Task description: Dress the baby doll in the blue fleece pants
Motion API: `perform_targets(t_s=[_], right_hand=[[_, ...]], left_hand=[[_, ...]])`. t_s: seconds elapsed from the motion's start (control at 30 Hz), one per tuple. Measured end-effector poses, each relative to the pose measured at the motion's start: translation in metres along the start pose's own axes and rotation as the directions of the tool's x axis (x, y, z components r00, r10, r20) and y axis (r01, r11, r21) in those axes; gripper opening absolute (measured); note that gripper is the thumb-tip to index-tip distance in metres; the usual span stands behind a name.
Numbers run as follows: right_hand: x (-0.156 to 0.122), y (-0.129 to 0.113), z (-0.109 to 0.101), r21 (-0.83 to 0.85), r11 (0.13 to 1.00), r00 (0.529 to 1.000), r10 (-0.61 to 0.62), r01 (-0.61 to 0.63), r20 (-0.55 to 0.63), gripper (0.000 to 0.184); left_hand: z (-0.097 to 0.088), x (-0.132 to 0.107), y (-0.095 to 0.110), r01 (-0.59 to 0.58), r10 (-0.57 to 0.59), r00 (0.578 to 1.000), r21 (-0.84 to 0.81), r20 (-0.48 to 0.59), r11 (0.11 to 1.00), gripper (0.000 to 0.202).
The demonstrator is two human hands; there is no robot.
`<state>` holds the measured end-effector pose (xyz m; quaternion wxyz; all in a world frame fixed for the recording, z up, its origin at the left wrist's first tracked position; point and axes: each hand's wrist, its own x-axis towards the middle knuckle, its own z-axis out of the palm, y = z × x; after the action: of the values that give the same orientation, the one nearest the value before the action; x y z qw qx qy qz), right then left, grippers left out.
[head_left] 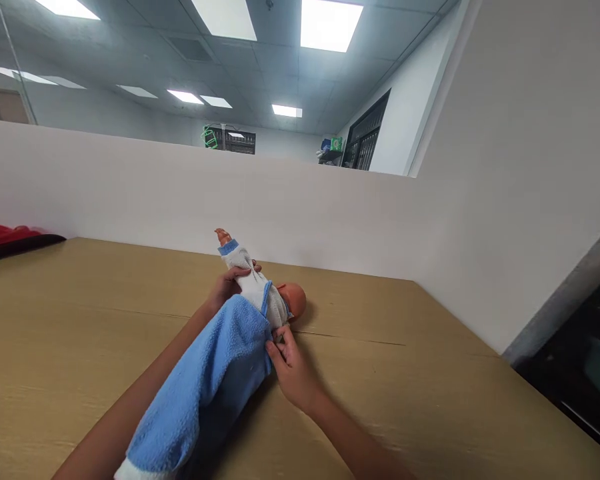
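A baby doll (pixel 294 300) lies tilted on the tabletop, dressed in a white and blue fleece outfit (pixel 215 360). Its head points to the right, and one raised arm in a white sleeve with a blue cuff reaches up to the left. My left hand (pixel 230 281) is wrapped round that sleeve, with the doll's small hand sticking out beyond the cuff. At the doll's side, just below its head, my right hand (pixel 291 367) pinches the edge of the outfit. The blue legs stretch toward me, over my left forearm. The doll's other arm is hidden.
The wooden table (pixel 370 387) runs up to a white wall (pixel 180 193) with a glass window above it. A red object with a black edge (pixel 15 239) rests at the far left. Beyond the table's right edge stands something dark and glossy (pixel 585 373).
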<state>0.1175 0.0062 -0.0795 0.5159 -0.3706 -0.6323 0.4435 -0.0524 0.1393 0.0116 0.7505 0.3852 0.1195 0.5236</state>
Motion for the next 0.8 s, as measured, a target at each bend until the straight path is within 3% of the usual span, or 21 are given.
perform_targets(t_s=[0.3,0.43,0.53,0.63,0.73,0.8], right_hand=[[0.007,-0.006,-0.015,-0.18,0.984,0.982,-0.031,-0.003,-0.184,0.028],[0.01,-0.031,-0.025,-0.131,0.989,0.971,0.038,-0.071,-0.238,0.041],[0.01,-0.058,-0.034,-0.018,0.974,0.964,0.223,-0.228,-0.145,0.058],[0.011,-0.083,-0.046,0.106,0.885,0.888,0.459,-0.453,-0.035,0.076],[0.013,-0.1,-0.058,0.207,0.796,0.817,0.575,-0.569,0.037,0.09],[0.015,-0.106,-0.066,0.264,0.756,0.795,0.602,-0.599,0.081,0.094]], left_hand=[[0.018,0.0,0.0,-0.1,0.13,0.975,0.165,-0.179,0.981,0.038],[0.032,-0.002,-0.005,-0.157,0.221,0.954,0.289,-0.202,0.944,0.048],[0.045,-0.006,-0.014,-0.2,0.292,0.938,0.398,-0.187,0.895,0.05],[0.057,-0.012,-0.026,-0.24,0.355,0.923,0.5,-0.149,0.832,0.052],[0.068,-0.019,-0.04,-0.251,0.358,0.93,0.562,-0.085,0.788,0.051],[0.072,-0.022,-0.048,-0.27,0.35,0.937,0.627,-0.006,0.731,0.053]])
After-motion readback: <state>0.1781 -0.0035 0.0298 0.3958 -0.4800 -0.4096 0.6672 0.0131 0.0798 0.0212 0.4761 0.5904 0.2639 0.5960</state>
